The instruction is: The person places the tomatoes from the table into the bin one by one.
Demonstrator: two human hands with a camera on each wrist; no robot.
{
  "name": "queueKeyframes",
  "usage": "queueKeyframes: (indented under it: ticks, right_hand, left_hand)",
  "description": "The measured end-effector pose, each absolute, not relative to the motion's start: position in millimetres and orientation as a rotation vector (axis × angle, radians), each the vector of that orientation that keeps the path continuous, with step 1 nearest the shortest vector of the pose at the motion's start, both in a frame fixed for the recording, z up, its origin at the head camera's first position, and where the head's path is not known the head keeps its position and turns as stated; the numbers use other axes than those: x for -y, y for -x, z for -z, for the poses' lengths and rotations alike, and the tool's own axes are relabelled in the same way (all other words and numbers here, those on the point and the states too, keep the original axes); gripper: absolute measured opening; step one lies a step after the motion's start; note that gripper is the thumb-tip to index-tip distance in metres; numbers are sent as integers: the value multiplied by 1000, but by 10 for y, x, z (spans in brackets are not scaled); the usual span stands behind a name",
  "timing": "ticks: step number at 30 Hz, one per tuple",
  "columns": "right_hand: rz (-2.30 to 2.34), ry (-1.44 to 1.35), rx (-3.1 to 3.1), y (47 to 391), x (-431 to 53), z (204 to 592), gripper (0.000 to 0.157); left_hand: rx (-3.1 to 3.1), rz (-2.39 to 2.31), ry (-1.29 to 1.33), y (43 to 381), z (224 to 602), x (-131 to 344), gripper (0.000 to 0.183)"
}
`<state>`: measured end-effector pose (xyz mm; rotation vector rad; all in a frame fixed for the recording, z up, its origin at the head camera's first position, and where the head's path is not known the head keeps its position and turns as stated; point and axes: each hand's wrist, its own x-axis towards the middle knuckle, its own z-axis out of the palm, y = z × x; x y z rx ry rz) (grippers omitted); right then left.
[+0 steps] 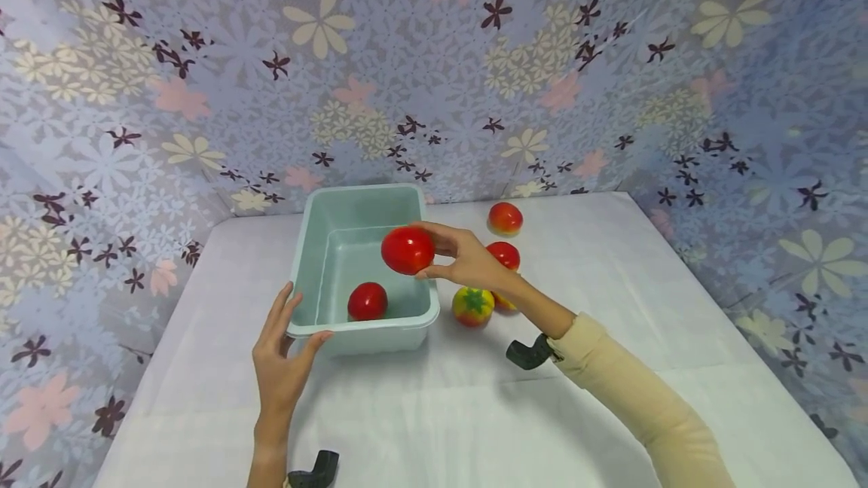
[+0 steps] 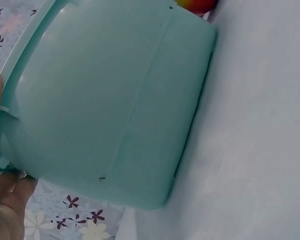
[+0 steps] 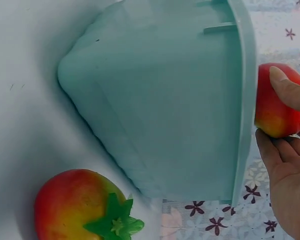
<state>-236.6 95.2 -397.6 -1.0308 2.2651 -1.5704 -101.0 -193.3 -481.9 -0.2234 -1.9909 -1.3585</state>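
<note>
My right hand (image 1: 469, 258) pinches a red tomato-like fruit (image 1: 407, 250) between thumb and fingers, over the right side of a pale green plastic bin (image 1: 383, 342). In the right wrist view the held fruit (image 3: 280, 102) shows just beyond the bin's rim, with yellow on its underside. Another red fruit (image 1: 367, 301) lies inside the bin at the near end. At the bin's near left corner my left hand (image 1: 279, 371) grips the rim, its thumb on the front edge and its fingers along the left side.
Right of the bin, on the white-covered table (image 1: 447, 413), lie several more fruits: a yellow-red one (image 1: 473, 306) with a green leafy cap, a red one (image 1: 503, 254) partly behind my arm, and one (image 1: 505, 218) farther back. Flowered cloth (image 1: 441, 96) hangs behind.
</note>
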Motion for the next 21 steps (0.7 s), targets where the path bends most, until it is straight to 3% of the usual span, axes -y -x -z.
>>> queueKeyframes:
  ticks: [15, 21]
  right_hand:
    - [1643, 1006, -2214, 2352, -937, 4100, 75]
    - [1611, 974, -2276, 2317, -987, 4139, 75]
  left_hand:
    - [1957, 1376, 224, 984, 4812, 1948, 66]
    - [1844, 1235, 279, 999, 4812, 1868, 47]
